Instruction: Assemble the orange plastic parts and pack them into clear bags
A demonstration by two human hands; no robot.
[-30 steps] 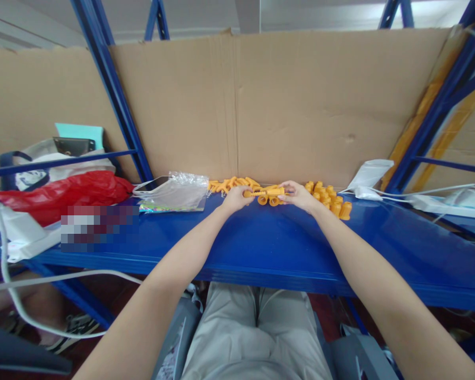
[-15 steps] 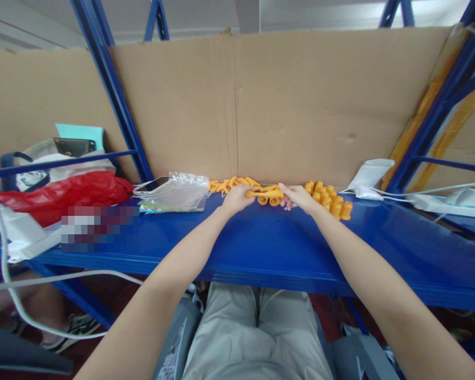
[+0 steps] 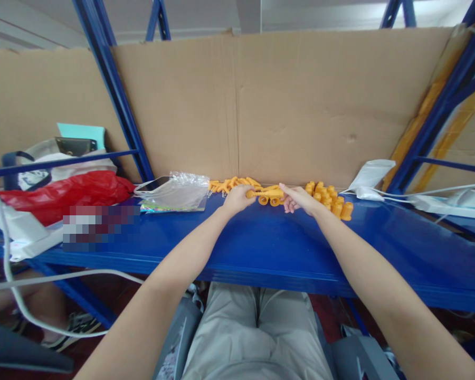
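Observation:
My left hand (image 3: 238, 199) is closed around one end of a long orange plastic piece (image 3: 266, 194), which has a round, ring-like end showing beside the thumb. At its other end, my right hand (image 3: 297, 200) grips with thumb and forefinger, the remaining fingers curled below. Just under the piece lie orange round parts with open ends (image 3: 275, 201) on the table. Behind my left hand is a heap of orange pieces (image 3: 231, 183), some with small metal chains. To the right of my right hand, several orange cup-like parts (image 3: 332, 201) stand in rows.
The blue table (image 3: 269, 248) meets a tall cardboard panel (image 3: 293, 105) at the back. Clear plastic bags (image 3: 178, 192) lie to the left, a red bag (image 3: 67, 195) farther out. White power strips and cables (image 3: 455, 203) occupy the right end. Blue metal posts (image 3: 114, 95) flank the table.
Almost nothing differs. My right hand's fingers have shifted slightly at the end of the orange piece, and the whole view has moved a little.

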